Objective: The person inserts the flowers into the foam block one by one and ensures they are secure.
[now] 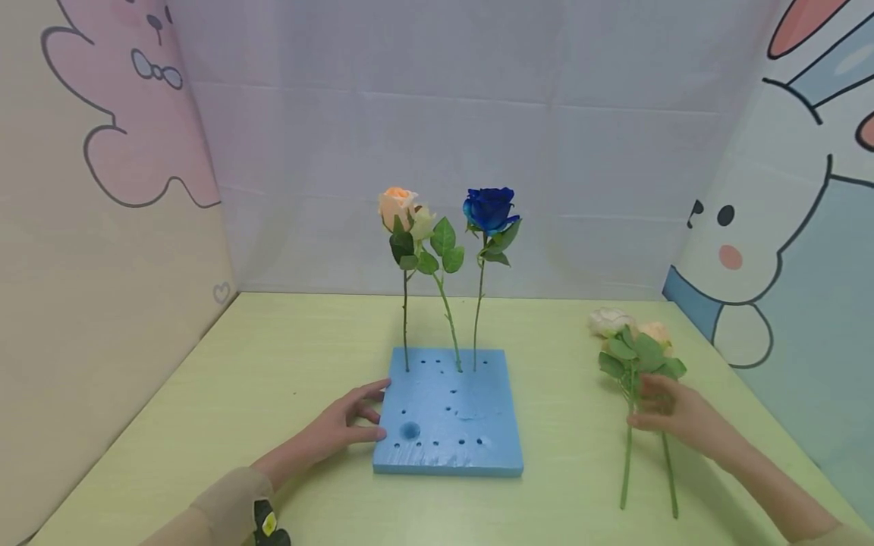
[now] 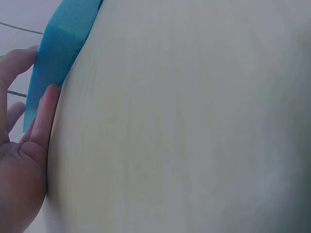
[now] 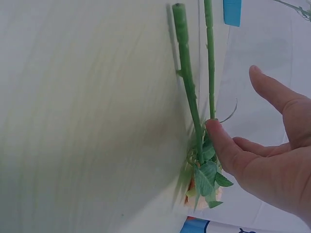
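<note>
Steadying by the left hand (image 1: 336,426), fingers (image 2: 46,114) loosely extended, seems given to the blue board (image 1: 471,426), where three flowers (image 1: 490,208) stand upright. At right, lying flowers (image 1: 644,352) are touched by the unclosed right hand (image 1: 686,418); picking-up seems in hand, a stem pinch needed. Its thumb (image 3: 273,88) is shown clear of the stems (image 3: 189,80) only by the right wrist view.

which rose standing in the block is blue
The rightmost: the blue rose in the light-blue block. Its colour sets it apart from the peach rose at left and the pale rose between them.
</note>
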Demonstrator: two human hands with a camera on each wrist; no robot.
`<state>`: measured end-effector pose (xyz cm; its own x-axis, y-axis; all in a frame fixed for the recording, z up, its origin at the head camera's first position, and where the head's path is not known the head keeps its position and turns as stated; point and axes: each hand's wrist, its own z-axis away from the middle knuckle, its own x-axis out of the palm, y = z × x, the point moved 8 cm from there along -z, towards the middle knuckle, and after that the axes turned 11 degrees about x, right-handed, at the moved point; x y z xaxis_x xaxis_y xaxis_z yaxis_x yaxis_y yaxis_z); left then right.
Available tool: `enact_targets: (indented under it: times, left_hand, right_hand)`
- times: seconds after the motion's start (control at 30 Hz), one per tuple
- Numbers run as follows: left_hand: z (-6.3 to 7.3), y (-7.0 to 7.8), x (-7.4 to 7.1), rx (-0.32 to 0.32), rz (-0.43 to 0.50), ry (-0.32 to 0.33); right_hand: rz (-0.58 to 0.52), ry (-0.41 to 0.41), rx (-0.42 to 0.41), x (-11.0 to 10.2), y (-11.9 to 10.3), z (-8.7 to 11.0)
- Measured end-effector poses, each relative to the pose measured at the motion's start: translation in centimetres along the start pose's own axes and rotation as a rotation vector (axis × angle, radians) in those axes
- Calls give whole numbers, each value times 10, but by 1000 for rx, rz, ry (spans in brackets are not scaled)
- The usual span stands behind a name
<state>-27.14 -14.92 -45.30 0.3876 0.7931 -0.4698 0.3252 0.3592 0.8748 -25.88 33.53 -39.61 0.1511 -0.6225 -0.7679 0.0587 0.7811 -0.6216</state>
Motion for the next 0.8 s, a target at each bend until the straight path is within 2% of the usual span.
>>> enact_targets:
  times: [0.17,0.43,0.6,0.73,0.8]
  left_hand:
    - [0,1,0,3,0,0]
    - [0,-2,-1,-3,-7,-3]
    - [-1,-6,-1,-19,-12,1]
    - [-1,-4,0,-6,-8,-8]
    - [-1,-2,0,3,-3,-11]
  right_hand:
    - [-32,-91,35,9,4,-4]
    - [-42,-130,76,11,5,-12]
    - [6,-69,111,12,4,-21]
    - [82,-7,118,13,-1,-27]
    - [73,3,124,15,-2,-29]
